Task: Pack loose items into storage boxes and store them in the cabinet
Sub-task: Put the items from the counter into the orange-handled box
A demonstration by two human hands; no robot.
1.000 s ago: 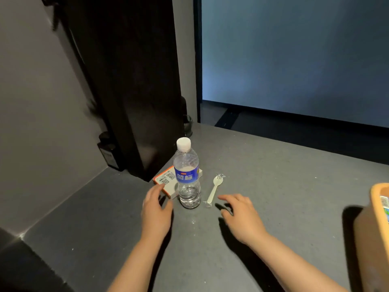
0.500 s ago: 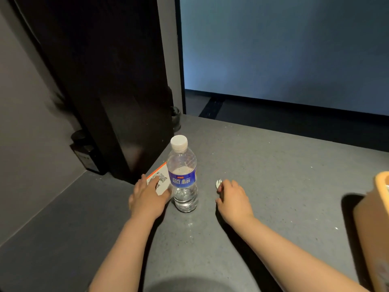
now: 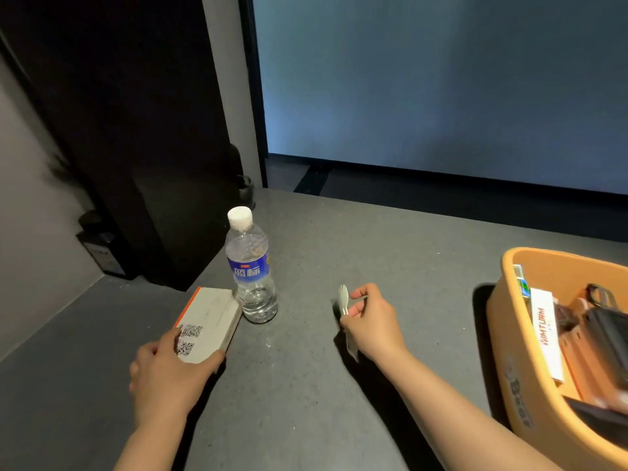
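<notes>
Head view: left hand (image 3: 163, 375) grips the near end of a white carton (image 3: 207, 322), fingers curled round it, carton's far corner just beside the water bottle (image 3: 251, 266). Right hand (image 3: 370, 322) pinches a white plastic fork (image 3: 344, 300), tines up. Orange storage box (image 3: 509, 338), partly filled, stands well right of that hand on the grey counter (image 3: 390, 239).

"What is the room like?"
"It is dim. The table (image 3: 356, 253) is gray and speckled. A tall black panel (image 3: 136, 130) stands at the table's far left corner."
"And behind?"
"A big blue-gray wall (image 3: 441, 79), with a pale gray wall (image 3: 30, 232) on the left."
</notes>
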